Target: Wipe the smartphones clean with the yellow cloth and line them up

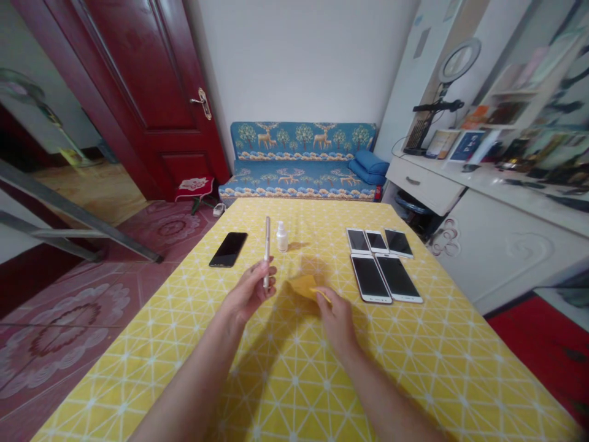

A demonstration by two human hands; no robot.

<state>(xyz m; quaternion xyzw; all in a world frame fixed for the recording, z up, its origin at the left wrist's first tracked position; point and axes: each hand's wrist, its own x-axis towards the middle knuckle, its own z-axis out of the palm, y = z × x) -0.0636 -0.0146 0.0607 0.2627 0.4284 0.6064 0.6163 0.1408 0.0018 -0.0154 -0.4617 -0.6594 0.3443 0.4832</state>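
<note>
My left hand [256, 285] is closed around a smartphone [267, 245], held upright above the table with its thin edge facing me. In my right hand [335, 316] a yellow cloth [304, 285] is pinched between thumb and fingers, just over the tablecloth and apart from the phone. A small white spray bottle [282, 238] stands behind the two hands. Left of it a black smartphone [229, 249] lies flat. On the right, several white-framed phones lie in two rows, among them one phone [371, 278] in the near row and a small one [377, 241] in the far row.
A yellow tablecloth [294, 380] with white lines covers the table. Beyond it is a blue patterned sofa [304, 172]. To the right stands a white cabinet [515, 245] with a ring light [460, 60]. A red stool [195, 188] and metal ladder legs [115, 239] are on the left.
</note>
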